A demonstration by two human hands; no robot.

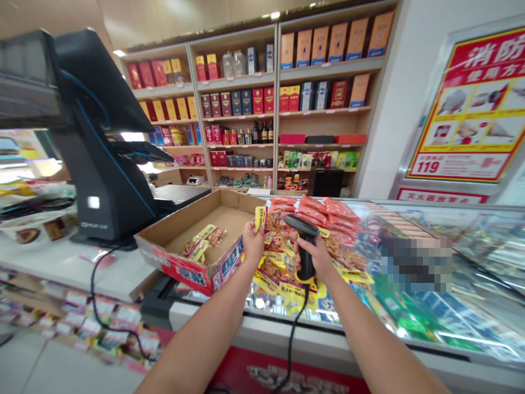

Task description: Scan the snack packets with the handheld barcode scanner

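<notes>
The left hand (253, 241) pinches a yellow-ended plastic snack packet (273, 220) above similar packets (273, 269) on the glass-topped counter (266, 331), apparently to leave its face uncovered near the black pistol-shaped plastic scanner (305, 261), whose grip the right hand's (315, 254) curled fingers encircle

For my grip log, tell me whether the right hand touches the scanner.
Touching: the head view plainly shows the right hand wrapped around the black scanner.

one scanner (302, 225), one cardboard box (177, 268), two packets (214, 236) inside
</notes>
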